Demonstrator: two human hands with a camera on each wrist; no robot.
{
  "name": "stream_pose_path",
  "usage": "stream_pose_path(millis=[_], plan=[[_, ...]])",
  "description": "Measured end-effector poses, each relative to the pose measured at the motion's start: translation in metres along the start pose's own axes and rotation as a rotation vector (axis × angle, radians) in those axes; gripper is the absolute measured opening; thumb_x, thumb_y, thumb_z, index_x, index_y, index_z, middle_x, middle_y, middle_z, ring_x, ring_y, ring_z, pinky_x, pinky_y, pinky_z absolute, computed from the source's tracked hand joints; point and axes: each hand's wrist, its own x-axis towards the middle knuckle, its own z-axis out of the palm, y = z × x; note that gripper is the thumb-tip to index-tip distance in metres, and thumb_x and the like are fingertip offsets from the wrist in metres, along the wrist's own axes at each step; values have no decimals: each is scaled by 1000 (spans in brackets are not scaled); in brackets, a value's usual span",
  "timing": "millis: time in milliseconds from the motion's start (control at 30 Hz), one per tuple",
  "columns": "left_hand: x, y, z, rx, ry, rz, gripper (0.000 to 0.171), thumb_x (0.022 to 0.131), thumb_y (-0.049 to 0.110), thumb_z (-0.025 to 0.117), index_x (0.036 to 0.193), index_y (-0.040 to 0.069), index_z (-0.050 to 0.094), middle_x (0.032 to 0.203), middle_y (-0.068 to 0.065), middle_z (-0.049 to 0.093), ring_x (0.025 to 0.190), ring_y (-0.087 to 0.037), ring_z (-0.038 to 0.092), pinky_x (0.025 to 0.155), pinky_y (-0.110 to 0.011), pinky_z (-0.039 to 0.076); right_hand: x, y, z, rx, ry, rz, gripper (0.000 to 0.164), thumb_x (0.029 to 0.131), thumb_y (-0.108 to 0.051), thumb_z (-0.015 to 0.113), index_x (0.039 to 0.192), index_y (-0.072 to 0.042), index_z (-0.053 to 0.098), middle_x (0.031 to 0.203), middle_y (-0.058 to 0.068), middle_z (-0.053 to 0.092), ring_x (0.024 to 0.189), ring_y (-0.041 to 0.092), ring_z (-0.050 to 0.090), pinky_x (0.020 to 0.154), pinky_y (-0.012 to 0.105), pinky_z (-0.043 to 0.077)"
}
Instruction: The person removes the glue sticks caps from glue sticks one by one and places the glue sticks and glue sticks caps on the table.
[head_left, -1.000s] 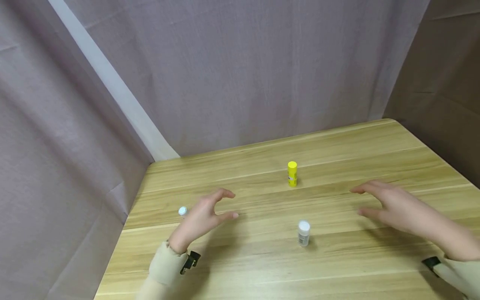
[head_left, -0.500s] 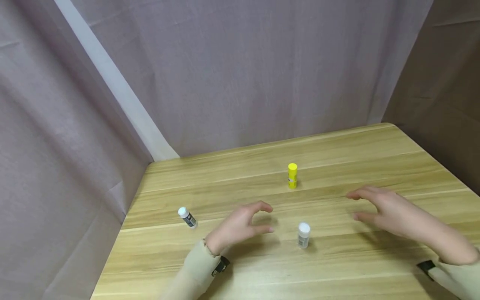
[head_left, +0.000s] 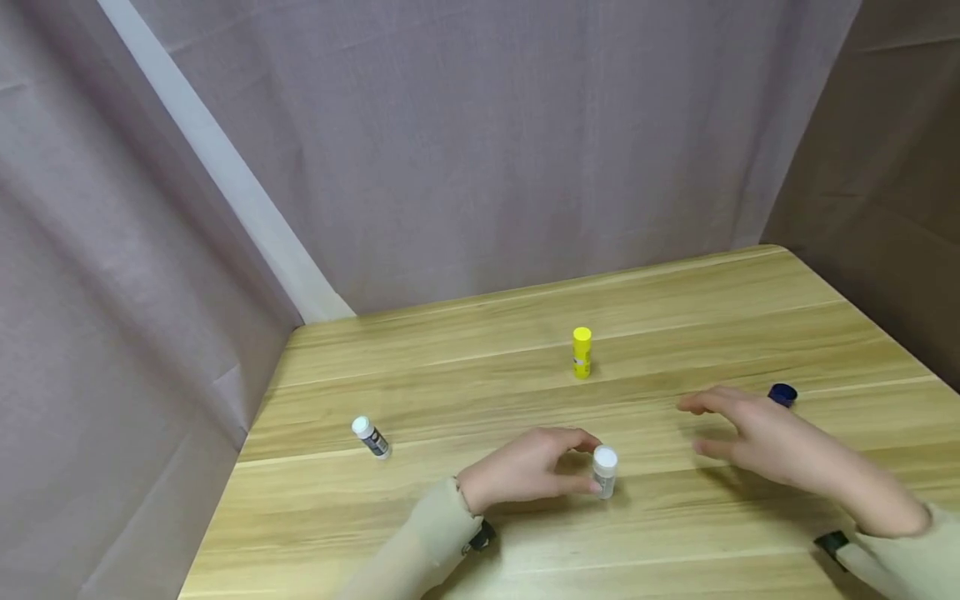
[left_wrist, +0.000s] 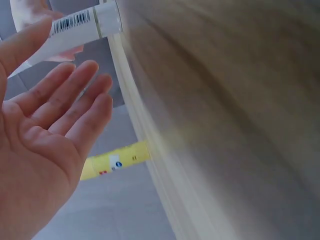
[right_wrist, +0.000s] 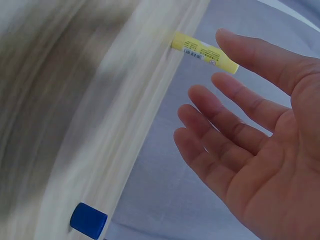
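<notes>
1. the white-capped glue stick (head_left: pixel 603 472) stands upright on the worktop (head_left: pixel 675 333), long axis vertical, just right of the left hand (head_left: pixel 525 473); its fingers (left_wrist: pixel 75 102) are loosely spread beside it, not yet grasping.
2. the right hand (head_left: pixel 757 437) hovers released, farther off; the left is nearer.
3. a barcode shows on the stick; no brand readable.
4. beyond the fingers stands a yellow glue stick (head_left: pixel 582 352).

Soft, even light, faint shadows under both hands, and the worktop (left_wrist: pixel 225 100) smears into blur in both wrist views.
</notes>
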Motion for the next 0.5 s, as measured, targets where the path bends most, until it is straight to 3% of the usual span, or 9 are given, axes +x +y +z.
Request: stream_pose_path(millis=[333,500], plan=[[10,7,5,-40,-54,60,30,95,36,71,116,15,65,107,14,67,99,6,59,91,-8,43,1,-1,6,-7,5,-6,49,85,-23,82,127,-4,65,121,15,67,112,40,62,88,59,52],[13,10,9,-64,-75,71,28,96,34,70,115,15,63,102,16,63,92,8,57,88,-7,43,1,-1,8,-18,21,-15,48,84,-22,83,125,-5,66,118,12,68,108,38,64,86,58,53]])
